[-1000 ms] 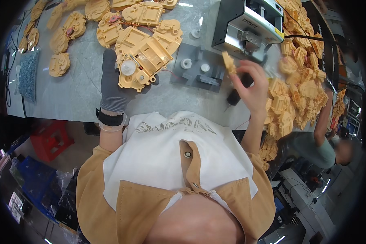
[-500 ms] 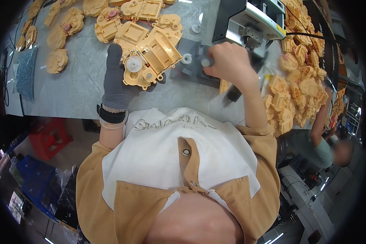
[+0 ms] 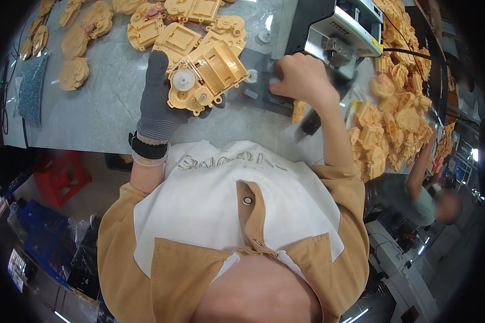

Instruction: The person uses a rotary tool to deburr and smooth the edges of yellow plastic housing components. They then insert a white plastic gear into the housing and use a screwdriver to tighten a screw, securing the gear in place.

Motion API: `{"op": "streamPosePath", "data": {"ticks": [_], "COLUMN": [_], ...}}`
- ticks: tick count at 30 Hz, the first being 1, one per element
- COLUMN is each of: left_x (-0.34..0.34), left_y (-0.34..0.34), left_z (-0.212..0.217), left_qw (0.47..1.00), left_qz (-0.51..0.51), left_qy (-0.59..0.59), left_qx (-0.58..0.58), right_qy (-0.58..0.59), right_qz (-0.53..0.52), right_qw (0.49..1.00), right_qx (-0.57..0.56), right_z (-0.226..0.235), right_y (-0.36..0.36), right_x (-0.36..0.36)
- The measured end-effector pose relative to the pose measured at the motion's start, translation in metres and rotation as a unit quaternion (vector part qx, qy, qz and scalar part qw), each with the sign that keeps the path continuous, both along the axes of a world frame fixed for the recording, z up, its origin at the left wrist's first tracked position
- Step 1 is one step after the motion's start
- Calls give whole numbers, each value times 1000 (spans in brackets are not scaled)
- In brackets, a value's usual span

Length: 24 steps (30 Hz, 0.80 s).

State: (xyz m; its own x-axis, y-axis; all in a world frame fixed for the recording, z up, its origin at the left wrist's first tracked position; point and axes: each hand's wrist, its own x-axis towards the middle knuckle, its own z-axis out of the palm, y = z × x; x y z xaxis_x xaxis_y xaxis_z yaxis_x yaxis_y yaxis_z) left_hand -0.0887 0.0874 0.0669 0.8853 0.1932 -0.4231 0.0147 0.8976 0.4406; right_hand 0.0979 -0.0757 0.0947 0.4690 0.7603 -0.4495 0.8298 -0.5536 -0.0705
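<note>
Watching this from across the room, and the left hand [image 3: 159,102] looks solid: gloved, thumb up one side, clamped on a yellow-orange plastic housing [image 3: 221,64] above the near side of the bench [image 3: 242,128]. There's a white gear [image 3: 184,79] sitting face up in it with nothing I can see over it, so my worry is that a tilt or a bump could pop it loose.

The right hand [image 3: 307,81] is bare and down at the grey fixture [image 3: 264,103], knuckles up. Can't tell if its fingers are pinched on something or apart, the back of the hand hides them. A small yellow piece [image 3: 298,111] pokes out below it, and a black tool [image 3: 310,124] is right by the wrist. If that piece is only loosely tucked, it could drop, and the wrist could knock the tool.

Also, other housings [image 3: 180,39] lie right behind the held one, so swinging it back carelessly could catch an edge.
</note>
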Motion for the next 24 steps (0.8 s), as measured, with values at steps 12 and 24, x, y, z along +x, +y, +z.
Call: {"op": "streamPosePath", "data": {"ticks": [12, 24], "left_x": [4, 1], "left_y": [-5, -5], "left_z": [4, 7], "left_qw": [998, 997], "left_qz": [38, 55], "left_qy": [34, 32], "left_qx": [-38, -44], "right_qy": [5, -214], "right_qz": [6, 181], "right_qw": [999, 931], "right_qx": [43, 233], "right_z": [-1, 7], "right_y": [-2, 50], "right_x": [-1, 27]}}
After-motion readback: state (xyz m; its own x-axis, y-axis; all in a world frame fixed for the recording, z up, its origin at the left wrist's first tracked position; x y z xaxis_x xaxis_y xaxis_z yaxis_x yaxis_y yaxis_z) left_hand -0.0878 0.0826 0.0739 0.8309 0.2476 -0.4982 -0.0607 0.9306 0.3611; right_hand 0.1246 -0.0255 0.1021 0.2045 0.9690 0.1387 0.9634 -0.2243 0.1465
